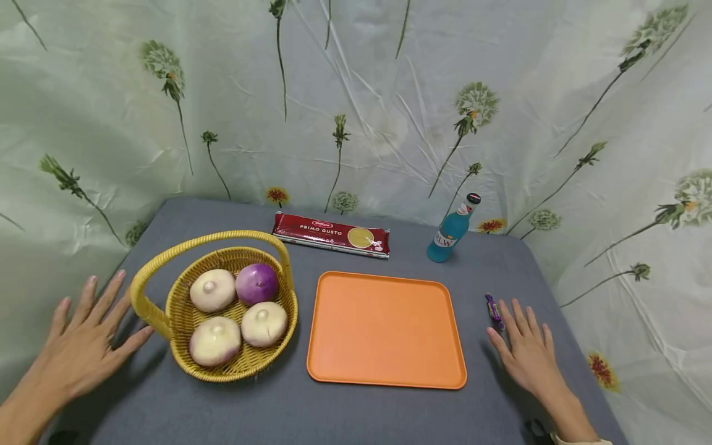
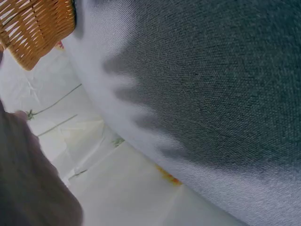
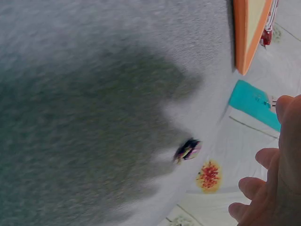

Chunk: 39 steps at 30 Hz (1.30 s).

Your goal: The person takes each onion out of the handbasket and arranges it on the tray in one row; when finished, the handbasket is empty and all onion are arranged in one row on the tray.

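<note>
My left hand (image 1: 86, 349) is spread flat with straight fingers, left of a yellow wicker basket (image 1: 179, 346) with a tall handle. In the left wrist view that hand (image 2: 28, 174) hovers over its own shadow and holds nothing. Inside the basket lie several round turnips, three whitish (image 1: 215, 341) and one with its purple side up (image 1: 257, 283). My right hand (image 1: 529, 353), fingers extended, is just above the table near a small purple wrapped candy (image 1: 494, 312). An orange tray (image 1: 386, 330) lies between basket and candy.
Behind the tray lies a red spaghetti packet (image 1: 332, 235). A blue glass bottle (image 1: 453, 228) with a dark cap stands at the back right. Grey cloth covers the table (image 1: 356, 417). A dandelion-print curtain (image 1: 367, 93) hangs along the back and sides.
</note>
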Motion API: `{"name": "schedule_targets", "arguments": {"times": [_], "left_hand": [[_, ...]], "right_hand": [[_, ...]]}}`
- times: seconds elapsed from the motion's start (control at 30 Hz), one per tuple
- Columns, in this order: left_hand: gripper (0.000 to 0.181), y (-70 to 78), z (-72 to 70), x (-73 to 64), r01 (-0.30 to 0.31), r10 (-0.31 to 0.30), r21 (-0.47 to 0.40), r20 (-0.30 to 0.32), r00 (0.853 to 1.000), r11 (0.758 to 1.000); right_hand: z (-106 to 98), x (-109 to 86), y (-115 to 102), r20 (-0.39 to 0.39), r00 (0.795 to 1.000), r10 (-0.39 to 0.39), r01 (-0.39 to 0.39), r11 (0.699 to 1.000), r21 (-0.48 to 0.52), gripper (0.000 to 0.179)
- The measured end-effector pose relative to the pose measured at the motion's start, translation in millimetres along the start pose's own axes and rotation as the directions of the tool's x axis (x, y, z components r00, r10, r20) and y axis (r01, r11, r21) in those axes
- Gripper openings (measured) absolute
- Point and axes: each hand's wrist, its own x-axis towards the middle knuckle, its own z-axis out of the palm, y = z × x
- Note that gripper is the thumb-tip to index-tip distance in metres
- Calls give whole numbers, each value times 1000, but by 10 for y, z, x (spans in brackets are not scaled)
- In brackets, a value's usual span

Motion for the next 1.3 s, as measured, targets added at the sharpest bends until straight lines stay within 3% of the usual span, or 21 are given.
{"name": "schedule_targets", "arguments": {"times": [0.1,0.23,0.43,0.67,0.77,0.9,1.03,1.1,1.3], "left_hand": [[103,4,-6,2,-90,88,-27,-60,994,996],[112,23,-6,19,-192,176,-139,-121,977,971],[116,73,45,51,-226,194,-331,-126,973,916],[119,170,114,134,-303,242,-549,-182,953,779],[118,232,124,175,-278,232,-622,-156,960,732],[119,295,140,230,-274,231,-685,-156,960,675],[121,344,151,289,-324,253,-717,-208,945,618],[121,358,149,316,-338,258,-731,-225,940,593],[118,379,176,389,-371,283,-739,-249,926,563]], "right_hand": [[-16,12,-55,-7,1000,-11,11,1000,9,70],[-24,36,-125,-6,1000,-21,21,1000,11,69],[-17,54,-221,6,999,-41,41,999,-2,69],[-18,83,-340,1,997,-71,71,997,-8,67],[-19,113,-406,7,996,-89,89,996,-6,68],[-21,147,-498,2,994,-111,111,994,-2,68],[-34,174,-595,-5,992,-127,127,992,-4,67],[-31,184,-641,-10,991,-135,135,991,-6,67],[-9,196,-745,-17,989,-150,150,989,5,67]]}}
